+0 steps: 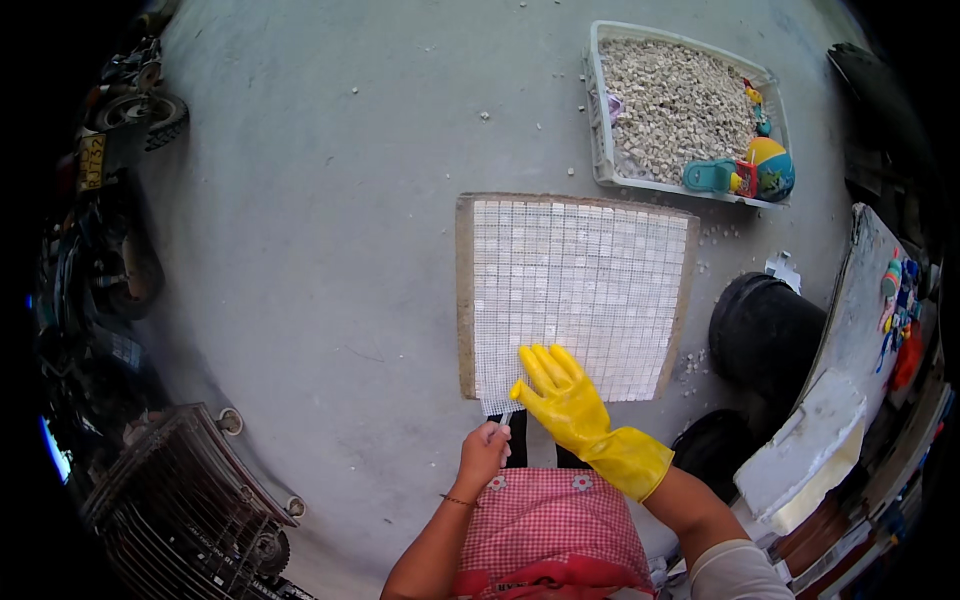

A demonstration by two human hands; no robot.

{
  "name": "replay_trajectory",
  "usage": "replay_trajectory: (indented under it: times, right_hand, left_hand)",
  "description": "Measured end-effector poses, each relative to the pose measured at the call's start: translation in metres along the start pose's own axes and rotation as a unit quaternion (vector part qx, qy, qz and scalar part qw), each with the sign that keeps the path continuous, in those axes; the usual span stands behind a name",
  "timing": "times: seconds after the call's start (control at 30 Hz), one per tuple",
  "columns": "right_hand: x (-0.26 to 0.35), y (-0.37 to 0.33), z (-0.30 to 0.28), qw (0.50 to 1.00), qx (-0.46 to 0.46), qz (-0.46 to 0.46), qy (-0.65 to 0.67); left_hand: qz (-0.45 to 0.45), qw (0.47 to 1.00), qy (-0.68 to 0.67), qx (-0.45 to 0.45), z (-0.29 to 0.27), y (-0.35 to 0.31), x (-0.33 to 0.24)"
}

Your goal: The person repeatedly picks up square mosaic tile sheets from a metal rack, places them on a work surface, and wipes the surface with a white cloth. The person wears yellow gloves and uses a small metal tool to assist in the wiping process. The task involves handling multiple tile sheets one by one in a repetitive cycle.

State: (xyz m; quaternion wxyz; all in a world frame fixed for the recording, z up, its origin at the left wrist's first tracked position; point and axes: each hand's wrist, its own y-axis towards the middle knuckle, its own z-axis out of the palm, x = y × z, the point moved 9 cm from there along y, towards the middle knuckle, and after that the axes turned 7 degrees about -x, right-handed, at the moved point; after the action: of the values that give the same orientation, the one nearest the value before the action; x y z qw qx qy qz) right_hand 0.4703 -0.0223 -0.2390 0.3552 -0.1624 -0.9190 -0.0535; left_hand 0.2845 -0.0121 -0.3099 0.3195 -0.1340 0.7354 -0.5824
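A sheet of small white mosaic tiles (580,290) lies in a grid on a brown-edged board (466,300) in front of me. White mesh (500,375) shows over its near left part and sticks out past the near edge. My right hand (565,400), in a yellow rubber glove, rests with fingers outstretched over the mesh and the near tiles. My bare left hand (484,452) is closed just below the mesh's near left corner. A narrow pale piece pokes up from its fingers; whether it is the mesh's end or a handle, I cannot tell.
Beyond the board, at the right, a white crate (600,120) holds loose stone pieces, a ball (770,168) and toys. A black bucket (765,330) and a cluttered table (850,310) stand at the right. Motorbikes (135,115) and a wheeled metal rack (190,490) line the left.
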Motion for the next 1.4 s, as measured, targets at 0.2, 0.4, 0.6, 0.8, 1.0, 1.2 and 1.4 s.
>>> replay_trajectory:
  times: [0.2,0.4,0.6,0.8,1.0,1.2,1.4]
  right_hand:
    - [0.0,-0.001,0.002,1.0,-0.002,-0.003,0.009]
    - [0.011,-0.007,0.012,1.0,0.024,-0.015,0.012]
    - [0.027,-0.021,0.02,0.992,0.072,-0.056,0.085]
    - [-0.005,0.015,-0.024,0.999,-0.016,0.03,0.04]
    - [0.017,0.028,0.008,0.996,0.013,-0.05,0.076]
    - [-0.033,0.093,-0.002,0.996,-0.054,-0.06,0.049]
    - [-0.103,0.136,-0.083,0.986,-0.151,-0.003,-0.076]
  left_hand:
    - [-0.071,0.996,-0.054,0.013,-0.01,-0.002,0.009]
    - [-0.105,0.989,-0.104,-0.024,-0.033,-0.024,0.05]
    - [-0.089,0.991,-0.08,-0.066,-0.06,-0.054,0.088]
    - [-0.148,0.983,-0.086,-0.071,-0.05,-0.09,0.107]
    - [-0.09,0.993,-0.047,-0.064,-0.038,-0.079,0.104]
    - [-0.057,0.996,0.012,-0.073,-0.044,-0.073,0.108]
    - [-0.066,0.996,-0.004,-0.065,-0.046,-0.075,0.101]
